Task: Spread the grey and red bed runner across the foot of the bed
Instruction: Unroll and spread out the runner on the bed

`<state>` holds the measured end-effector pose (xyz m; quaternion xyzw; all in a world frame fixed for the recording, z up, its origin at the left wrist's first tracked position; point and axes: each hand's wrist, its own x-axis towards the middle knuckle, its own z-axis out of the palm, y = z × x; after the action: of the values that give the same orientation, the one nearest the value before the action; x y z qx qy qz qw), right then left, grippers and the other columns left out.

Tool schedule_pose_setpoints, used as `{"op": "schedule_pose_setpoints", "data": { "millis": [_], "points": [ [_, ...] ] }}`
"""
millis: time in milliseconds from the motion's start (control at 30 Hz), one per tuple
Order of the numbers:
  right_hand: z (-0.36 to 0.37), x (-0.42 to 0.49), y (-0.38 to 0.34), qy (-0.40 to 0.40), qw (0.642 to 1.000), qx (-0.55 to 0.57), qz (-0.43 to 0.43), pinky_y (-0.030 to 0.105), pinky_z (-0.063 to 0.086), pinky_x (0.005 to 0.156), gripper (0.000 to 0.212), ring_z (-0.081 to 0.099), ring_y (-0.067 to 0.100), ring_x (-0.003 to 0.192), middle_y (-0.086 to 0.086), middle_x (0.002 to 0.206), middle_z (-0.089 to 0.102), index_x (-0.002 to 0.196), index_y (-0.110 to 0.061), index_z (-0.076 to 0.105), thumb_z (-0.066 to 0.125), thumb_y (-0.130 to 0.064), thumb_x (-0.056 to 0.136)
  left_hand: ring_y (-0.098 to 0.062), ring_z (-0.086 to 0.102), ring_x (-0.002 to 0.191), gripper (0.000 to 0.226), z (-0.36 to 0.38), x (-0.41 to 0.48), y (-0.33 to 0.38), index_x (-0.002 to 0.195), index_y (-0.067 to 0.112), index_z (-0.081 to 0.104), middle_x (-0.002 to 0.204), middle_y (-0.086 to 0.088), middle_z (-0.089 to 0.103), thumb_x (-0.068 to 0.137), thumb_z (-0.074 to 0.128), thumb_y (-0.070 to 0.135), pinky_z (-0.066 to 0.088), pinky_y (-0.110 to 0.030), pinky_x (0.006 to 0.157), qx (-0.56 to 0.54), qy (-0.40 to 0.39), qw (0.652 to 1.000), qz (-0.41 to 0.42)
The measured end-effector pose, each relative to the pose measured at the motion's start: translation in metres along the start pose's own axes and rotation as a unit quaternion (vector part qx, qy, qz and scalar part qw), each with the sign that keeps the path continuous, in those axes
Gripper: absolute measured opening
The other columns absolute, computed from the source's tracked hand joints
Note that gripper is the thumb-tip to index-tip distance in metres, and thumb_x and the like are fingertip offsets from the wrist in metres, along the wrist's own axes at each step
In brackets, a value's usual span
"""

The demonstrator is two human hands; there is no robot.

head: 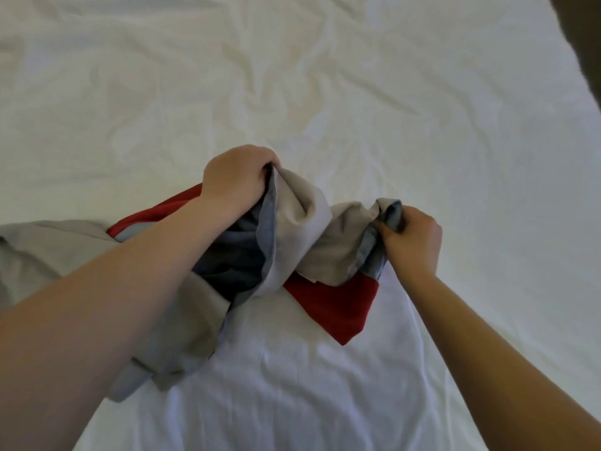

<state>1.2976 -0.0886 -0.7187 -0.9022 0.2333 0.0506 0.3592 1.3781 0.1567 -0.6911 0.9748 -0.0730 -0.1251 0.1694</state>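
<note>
The grey and red bed runner (312,242) lies bunched and twisted on the white bed (292,92), in the middle of the view. Its grey side faces up, a red panel shows at lower right and another red strip behind my left wrist. More grey cloth trails off to the left edge. My left hand (235,179) is closed on a raised grey fold at the top of the bunch. My right hand (411,240) pinches a grey-blue edge at the bunch's right end. Both hands hold the cloth slightly lifted off the sheet.
Wrinkled white sheet covers the bed on all sides of the runner. A dark strip, the room beyond the bed's edge (582,34), shows at the top right corner.
</note>
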Motion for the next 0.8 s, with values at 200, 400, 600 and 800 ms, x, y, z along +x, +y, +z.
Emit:
{"op": "schedule_pose_setpoints", "data": {
  "millis": [200,400,600,800],
  "points": [
    [-0.007,-0.014,-0.009,0.044,0.992,-0.024,-0.112,0.026,0.038,0.094,0.063,0.044,0.017,0.121,0.0,0.132,0.049,0.13,-0.021,0.046,0.063,-0.005,0.072,-0.022,0.059,0.104,0.034,-0.004,-0.024,0.037,0.106,0.016,0.066,0.11,-0.001,0.067,0.082,0.042,0.013,0.046,-0.037,0.09,-0.056,0.09,0.983,0.148],
    [0.005,-0.016,-0.009,-0.139,0.895,-0.297,-0.301,0.044,0.02,0.114,0.07,0.037,0.022,0.132,0.003,0.141,0.044,0.141,-0.019,0.037,0.065,-0.029,0.079,-0.023,0.055,0.109,0.062,0.015,-0.049,0.04,0.13,0.026,0.045,0.123,0.0,0.056,0.073,0.064,0.04,0.041,-0.037,0.093,0.197,-0.113,0.946,0.232],
    [0.002,0.009,-0.005,-0.135,0.853,-0.373,-0.338,0.034,0.039,0.084,0.014,0.055,0.025,0.09,0.005,0.095,0.062,0.098,-0.016,0.062,0.058,-0.011,0.084,-0.025,0.056,0.059,0.02,0.027,-0.074,0.034,0.089,0.019,0.065,0.069,-0.001,0.061,0.073,0.059,0.007,0.041,-0.033,0.049,0.167,-0.063,0.955,0.235],
    [-0.011,0.023,-0.012,-0.131,0.843,-0.386,-0.352,0.034,0.042,0.069,0.018,0.056,0.028,0.081,0.008,0.086,0.06,0.092,-0.012,0.066,0.055,-0.002,0.081,-0.022,0.055,0.052,0.019,0.024,-0.115,0.014,0.089,0.021,0.072,0.067,0.003,0.067,0.081,0.055,0.017,0.044,-0.031,0.045,0.077,-0.014,0.957,0.28]
  ]
}}
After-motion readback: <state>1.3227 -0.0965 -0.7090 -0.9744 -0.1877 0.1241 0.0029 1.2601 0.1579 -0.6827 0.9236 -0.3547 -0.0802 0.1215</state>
